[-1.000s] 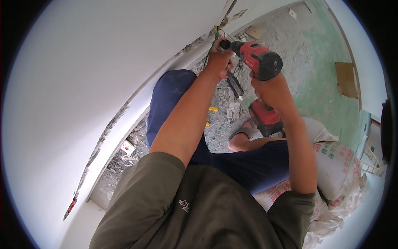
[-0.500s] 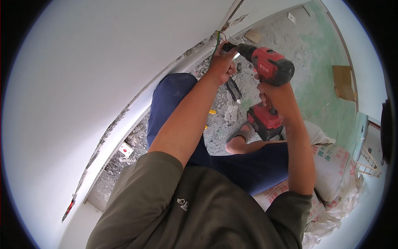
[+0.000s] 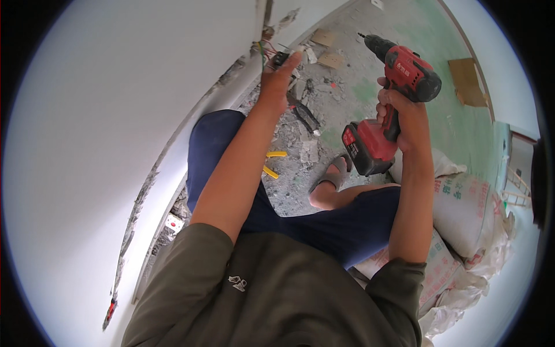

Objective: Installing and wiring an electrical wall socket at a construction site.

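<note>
Red cordless drill (image 3: 399, 81) up off the floor, well right of the wall (image 3: 115, 115), black chuck aimed away, red battery pack at the bottom, right hand (image 3: 399, 113) grip wrapped tight round the handle. Left hand (image 3: 277, 81) stretched out to the wall opening (image 3: 267, 49) with loose wires, fingers mostly straight, touching a small dark part there, can't tell if actually pinching it. Down on the rubble-strewn floor (image 3: 347, 87): yellow-handled pliers (image 3: 273, 163) by the knee, printed white sacks (image 3: 462, 202) off right.
</note>
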Motion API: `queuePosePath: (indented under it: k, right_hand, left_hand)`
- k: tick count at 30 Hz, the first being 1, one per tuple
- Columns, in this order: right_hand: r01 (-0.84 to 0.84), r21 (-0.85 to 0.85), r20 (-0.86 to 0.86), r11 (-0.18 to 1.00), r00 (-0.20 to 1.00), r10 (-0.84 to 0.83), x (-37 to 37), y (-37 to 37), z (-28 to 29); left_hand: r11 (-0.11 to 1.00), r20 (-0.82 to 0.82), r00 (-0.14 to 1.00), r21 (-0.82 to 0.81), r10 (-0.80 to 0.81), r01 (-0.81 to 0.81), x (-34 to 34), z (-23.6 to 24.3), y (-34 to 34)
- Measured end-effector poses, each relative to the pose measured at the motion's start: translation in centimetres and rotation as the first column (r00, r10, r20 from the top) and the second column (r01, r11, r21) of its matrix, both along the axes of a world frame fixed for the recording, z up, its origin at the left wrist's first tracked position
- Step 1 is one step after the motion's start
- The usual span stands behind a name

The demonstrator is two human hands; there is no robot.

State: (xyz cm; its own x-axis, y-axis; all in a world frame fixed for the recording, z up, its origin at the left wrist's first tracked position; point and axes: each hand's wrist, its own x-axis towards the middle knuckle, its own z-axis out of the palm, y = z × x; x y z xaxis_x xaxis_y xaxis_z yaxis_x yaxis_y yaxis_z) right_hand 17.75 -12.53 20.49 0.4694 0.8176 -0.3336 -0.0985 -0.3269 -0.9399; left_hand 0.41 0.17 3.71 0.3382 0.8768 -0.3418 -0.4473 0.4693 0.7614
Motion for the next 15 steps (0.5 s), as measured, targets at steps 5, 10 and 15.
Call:
queuePosePath:
  k: [5, 10, 15]
  right_hand:
    - [0.031, 0.018, -0.028, 0.999, 0.999, -0.030, 1.4, -1.2, 0.5]
    - [0.037, 0.084, -0.043, 0.996, 0.999, -0.033, 1.1, -1.0, 1.2]
    - [-0.007, 0.093, -0.066, 0.996, 0.998, 0.013, 0.6, -0.5, 1.1]
  left_hand:
    - [0.995, -0.175, 0.984, 0.094, 0.037, -0.020, 0.5, -0.2, 0.3]
    - [0.998, 0.009, 1.000, -0.052, 0.018, -0.018, 0.3, -0.3, 0.0]
    - [0.968, 0.471, 0.870, -0.115, -0.145, 0.223, -1.5, 0.2, 1.2]
